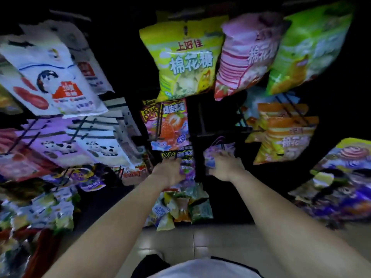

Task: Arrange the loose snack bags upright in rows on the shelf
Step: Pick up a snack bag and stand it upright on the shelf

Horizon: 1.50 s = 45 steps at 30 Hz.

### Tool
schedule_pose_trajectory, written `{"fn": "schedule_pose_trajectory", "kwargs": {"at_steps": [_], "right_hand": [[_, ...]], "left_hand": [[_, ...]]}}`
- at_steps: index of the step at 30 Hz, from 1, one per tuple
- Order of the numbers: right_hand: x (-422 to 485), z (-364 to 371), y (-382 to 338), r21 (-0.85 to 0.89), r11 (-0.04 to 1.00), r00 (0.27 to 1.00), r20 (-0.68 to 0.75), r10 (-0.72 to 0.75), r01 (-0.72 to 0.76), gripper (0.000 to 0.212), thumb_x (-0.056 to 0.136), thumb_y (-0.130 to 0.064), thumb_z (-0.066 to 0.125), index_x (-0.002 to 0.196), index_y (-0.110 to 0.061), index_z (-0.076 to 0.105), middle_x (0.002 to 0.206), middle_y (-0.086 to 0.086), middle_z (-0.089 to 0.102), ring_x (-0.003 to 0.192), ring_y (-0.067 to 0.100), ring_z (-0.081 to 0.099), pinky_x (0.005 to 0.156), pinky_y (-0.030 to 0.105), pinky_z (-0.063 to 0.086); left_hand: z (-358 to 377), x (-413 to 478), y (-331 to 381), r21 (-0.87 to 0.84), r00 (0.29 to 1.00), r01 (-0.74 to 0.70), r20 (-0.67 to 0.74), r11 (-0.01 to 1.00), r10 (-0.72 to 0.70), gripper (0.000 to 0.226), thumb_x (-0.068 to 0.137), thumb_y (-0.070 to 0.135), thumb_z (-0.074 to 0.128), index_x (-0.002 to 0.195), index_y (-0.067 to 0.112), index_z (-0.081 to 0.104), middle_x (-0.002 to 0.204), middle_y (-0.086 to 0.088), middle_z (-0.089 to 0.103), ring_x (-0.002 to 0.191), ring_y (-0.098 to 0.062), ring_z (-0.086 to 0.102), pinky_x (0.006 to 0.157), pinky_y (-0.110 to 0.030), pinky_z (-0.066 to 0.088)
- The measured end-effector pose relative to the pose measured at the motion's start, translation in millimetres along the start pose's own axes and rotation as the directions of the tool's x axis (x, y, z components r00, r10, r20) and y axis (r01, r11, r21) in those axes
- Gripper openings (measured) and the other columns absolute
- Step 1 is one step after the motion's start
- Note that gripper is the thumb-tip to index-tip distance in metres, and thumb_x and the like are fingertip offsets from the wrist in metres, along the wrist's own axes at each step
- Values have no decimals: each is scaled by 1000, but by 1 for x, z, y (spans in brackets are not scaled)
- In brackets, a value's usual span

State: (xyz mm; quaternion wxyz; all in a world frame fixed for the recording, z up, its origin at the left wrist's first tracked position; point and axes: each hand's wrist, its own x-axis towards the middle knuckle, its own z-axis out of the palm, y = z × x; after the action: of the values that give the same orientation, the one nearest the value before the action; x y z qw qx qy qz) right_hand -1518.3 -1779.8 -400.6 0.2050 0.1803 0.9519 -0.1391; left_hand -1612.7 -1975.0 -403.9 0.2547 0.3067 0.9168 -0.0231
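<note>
both hands are down at the mid shelf; left hand [170, 171] fingers wrapped on the purple jelly bag [185, 161], right hand [222, 167] gripping a purple bag [215, 152] just beside, standing roughly upright

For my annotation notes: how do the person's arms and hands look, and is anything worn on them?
Both forearms are bare, with no sleeves in view. The left hand and right hand show no gloves, watch or rings, though blur hides fine detail. A white garment appears at the bottom edge.
</note>
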Motion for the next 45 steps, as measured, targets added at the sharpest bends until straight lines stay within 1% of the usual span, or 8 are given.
{"fn": "schedule_pose_trajectory", "kwargs": {"at_steps": [4,10,19,25,35,38,42,45], "right_hand": [[-18,5,-9,55,983,985,-17,174,-173,73,94,-53,57,153,-21,28,157,12,27,141,37,30,109,51,33],[-61,27,-40,187,900,914,-18,405,-394,71,91,-49,59,151,-22,33,149,12,36,135,38,36,104,50,38],[-128,60,-35,217,820,842,15,540,-529,74,91,-52,59,153,-23,30,148,10,36,136,37,36,106,51,39],[-161,79,14,263,830,858,-12,513,-493,73,90,-49,61,151,-21,32,144,13,39,133,40,38,105,53,39],[-172,108,95,188,906,924,12,383,-378,70,90,-48,61,149,-21,35,144,13,39,135,39,36,103,53,37],[-155,129,99,172,907,922,49,383,-385,68,88,-47,61,147,-21,37,143,12,40,134,38,38,104,54,36],[-110,172,97,192,906,925,113,362,-378,70,86,-48,62,146,-21,39,142,13,41,132,39,39,107,52,38],[-64,220,97,189,911,928,150,341,-366,69,86,-48,61,146,-21,39,142,13,41,130,38,40,106,51,39]], "left_hand": [[-7,13,-11,56,985,-170,43,984,167,70,96,45,54,154,18,24,161,-10,22,142,-30,33,106,-42,41],[-2,16,-46,156,927,-373,96,915,362,72,94,51,53,153,19,28,155,-10,29,134,-33,39,103,-47,43],[19,-11,-4,142,810,-584,166,799,562,70,95,51,51,153,18,29,157,-9,27,138,-33,37,103,-43,43],[37,-20,39,158,817,-575,168,803,552,65,98,48,50,152,19,29,158,-8,25,140,-33,33,99,-42,42],[102,-22,112,-1,882,-447,168,894,441,65,97,47,52,151,19,32,153,-10,32,136,-32,37,103,-45,42],[127,-10,110,-23,904,-389,182,921,386,65,92,50,55,147,19,37,145,-8,41,131,-30,44,102,-41,43],[174,26,76,43,901,-381,242,924,360,69,94,51,50,152,20,31,153,-11,37,140,-34,33,105,-38,40],[216,62,46,86,909,-371,235,924,343,66,97,51,48,153,20,29,151,-16,38,134,-34,41,91,-35,42]]}}
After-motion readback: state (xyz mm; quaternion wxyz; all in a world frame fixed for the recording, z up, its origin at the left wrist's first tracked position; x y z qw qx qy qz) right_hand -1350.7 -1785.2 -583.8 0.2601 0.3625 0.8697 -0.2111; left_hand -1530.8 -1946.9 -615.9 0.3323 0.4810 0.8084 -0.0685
